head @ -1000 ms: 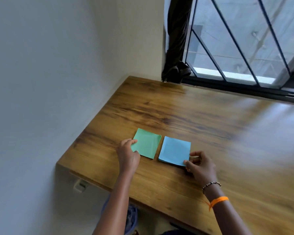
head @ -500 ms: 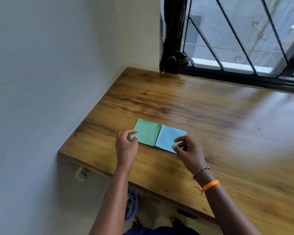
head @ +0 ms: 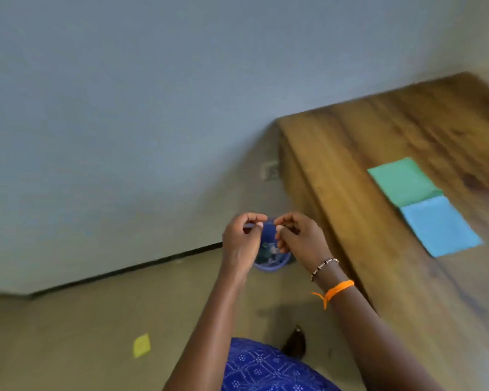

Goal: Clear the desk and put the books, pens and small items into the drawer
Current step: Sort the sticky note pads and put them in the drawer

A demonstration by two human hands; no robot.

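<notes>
A: What lay at lower left?
B: A yellow note [head: 141,345] on the floor. Mid-frame, the left hand [head: 242,241] and right hand [head: 299,239] met over a blue bin [head: 271,262]; each grip's hold I cannot tell.
A: And right?
B: Green pad [head: 401,182] and blue pad [head: 439,225] touching on the table [head: 336,153], not yet stowed; no drawer showed.

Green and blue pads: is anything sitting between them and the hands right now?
Nothing visible blocks them. The green pad and blue pad lie side by side on the desk; both hands, left hand and right hand, are off its edge, over the floor.
</notes>
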